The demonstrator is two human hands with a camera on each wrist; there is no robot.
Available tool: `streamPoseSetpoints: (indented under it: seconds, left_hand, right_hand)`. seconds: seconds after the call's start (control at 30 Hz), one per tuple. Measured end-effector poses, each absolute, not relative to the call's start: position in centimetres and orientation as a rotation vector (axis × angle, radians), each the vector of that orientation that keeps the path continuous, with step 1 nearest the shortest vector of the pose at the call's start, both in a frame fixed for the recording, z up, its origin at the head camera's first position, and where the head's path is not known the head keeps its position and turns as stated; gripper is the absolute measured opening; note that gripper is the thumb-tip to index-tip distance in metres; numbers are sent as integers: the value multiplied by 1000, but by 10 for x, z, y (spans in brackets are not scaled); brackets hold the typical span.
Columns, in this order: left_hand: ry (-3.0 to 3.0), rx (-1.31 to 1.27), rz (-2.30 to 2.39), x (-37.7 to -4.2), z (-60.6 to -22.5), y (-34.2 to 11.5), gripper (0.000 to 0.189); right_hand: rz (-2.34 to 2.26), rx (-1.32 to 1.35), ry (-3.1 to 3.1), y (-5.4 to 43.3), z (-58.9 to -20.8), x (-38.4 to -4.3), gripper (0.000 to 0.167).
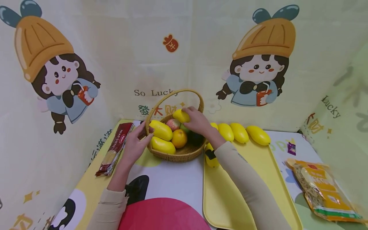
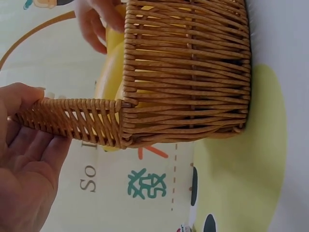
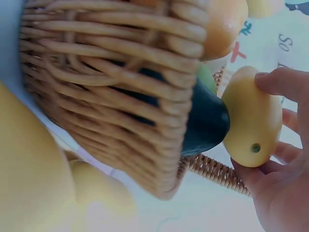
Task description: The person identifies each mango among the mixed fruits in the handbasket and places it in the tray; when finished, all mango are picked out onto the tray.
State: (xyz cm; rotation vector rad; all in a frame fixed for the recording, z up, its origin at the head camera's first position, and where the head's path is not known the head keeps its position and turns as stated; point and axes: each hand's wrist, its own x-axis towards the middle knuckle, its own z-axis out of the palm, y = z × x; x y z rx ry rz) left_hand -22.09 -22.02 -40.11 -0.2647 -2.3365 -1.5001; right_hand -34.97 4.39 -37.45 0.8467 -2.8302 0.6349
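A wicker basket (image 1: 179,157) with a tall handle stands at the back of the table. My left hand (image 1: 134,143) grips the handle near its left foot, thumb on one side and fingers on the other in the left wrist view. My right hand (image 1: 199,122) holds a yellow mango (image 3: 252,116) between thumb and fingers, above the fruit at the basket's back. Inside the basket lie two yellow mangoes (image 1: 161,130), an orange (image 1: 179,138), a pinkish fruit (image 1: 173,124), a green fruit partly hidden by my right hand, and a dark, smooth fruit (image 3: 205,121).
Right of the basket, a yellow tray (image 1: 227,198) has several mangoes (image 1: 239,133) along its far end, one with a black patch (image 1: 211,155). A maroon snack packet (image 1: 116,148) lies at left. At right are a small purple wrapper (image 1: 291,148) and an orange food bag (image 1: 325,191).
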Motion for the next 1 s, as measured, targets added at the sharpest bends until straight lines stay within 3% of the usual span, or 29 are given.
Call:
streamPoseSetpoints:
  seconds: [0.47, 1.0]
  left_hand:
    - [-2431, -190, -1435, -198, -374, -210, 49]
    - [-2394, -213, -1426, -204, -399, -222, 51]
  right_hand:
    - [872, 812, -2670, 82, -374, -314, 56]
    - [914, 679, -2619, 165, -391, -271, 59]
